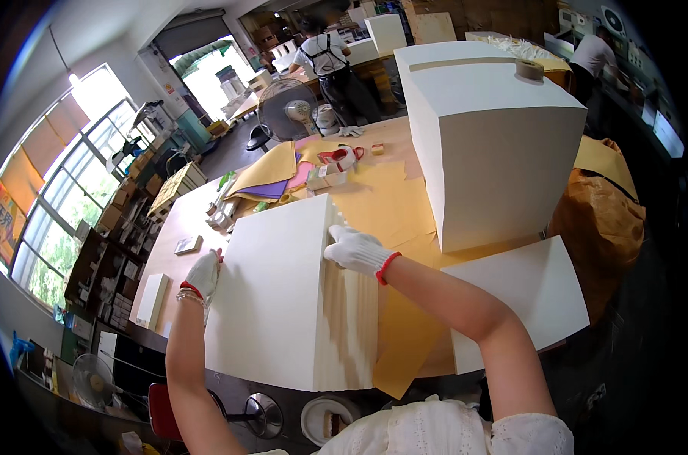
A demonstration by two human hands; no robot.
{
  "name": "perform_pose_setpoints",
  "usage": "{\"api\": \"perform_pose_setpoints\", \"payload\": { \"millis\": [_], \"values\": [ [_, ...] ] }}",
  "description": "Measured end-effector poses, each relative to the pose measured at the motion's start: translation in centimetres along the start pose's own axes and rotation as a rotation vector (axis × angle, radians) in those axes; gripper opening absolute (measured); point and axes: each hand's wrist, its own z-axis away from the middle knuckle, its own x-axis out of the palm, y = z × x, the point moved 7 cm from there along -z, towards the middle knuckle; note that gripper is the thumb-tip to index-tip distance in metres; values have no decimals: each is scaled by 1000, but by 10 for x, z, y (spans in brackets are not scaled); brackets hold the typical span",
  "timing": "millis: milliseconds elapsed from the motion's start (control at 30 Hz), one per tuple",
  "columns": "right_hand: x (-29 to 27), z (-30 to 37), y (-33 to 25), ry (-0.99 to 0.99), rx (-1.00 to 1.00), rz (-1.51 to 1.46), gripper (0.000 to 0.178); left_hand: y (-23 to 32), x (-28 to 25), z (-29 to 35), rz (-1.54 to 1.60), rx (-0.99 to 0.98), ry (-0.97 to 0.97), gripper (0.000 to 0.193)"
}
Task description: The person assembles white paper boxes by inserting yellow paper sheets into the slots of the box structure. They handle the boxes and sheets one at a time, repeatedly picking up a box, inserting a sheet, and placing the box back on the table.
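Observation:
A stack of large white boards (283,296) lies on the worktable in front of me, its layered right edge showing. My left hand (204,274), in a white glove with a red cuff, presses against the stack's left edge. My right hand (355,250), gloved the same way, rests on the upper right corner of the stack, fingers curled over the edge. Both hands grip the stack from opposite sides.
A tall white box (495,144) with a tape roll (529,70) on top stands to the right. A white sheet (526,299) lies at the near right on yellow paper (393,205). Coloured papers (272,178), a fan (287,110) and a person in an apron (329,68) are farther back.

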Motion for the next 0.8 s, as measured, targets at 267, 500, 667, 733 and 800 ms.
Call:
{"api": "perform_pose_setpoints", "payload": {
  "millis": [267, 500, 667, 733, 800],
  "values": [
    [0, -10, 7, 70, 54, 122, 46, 7, 27, -8, 104, 98, 1, 36],
    [-1, 1, 1, -37, 59, 51, 53, 7, 17, -7, -294, 338, -30, 41],
    [14, 25, 14, 214, -312, -190, 58, 23, 11, 96, -79, -42, -10, 34],
    [31, 64, 10, 128, -311, -438, 60, 32, 0, 146, -140, 95, 72, 35],
    [47, 99, 1, 58, -338, -572, 61, 26, -19, 193, -240, 315, 159, 32]
  ]
}}
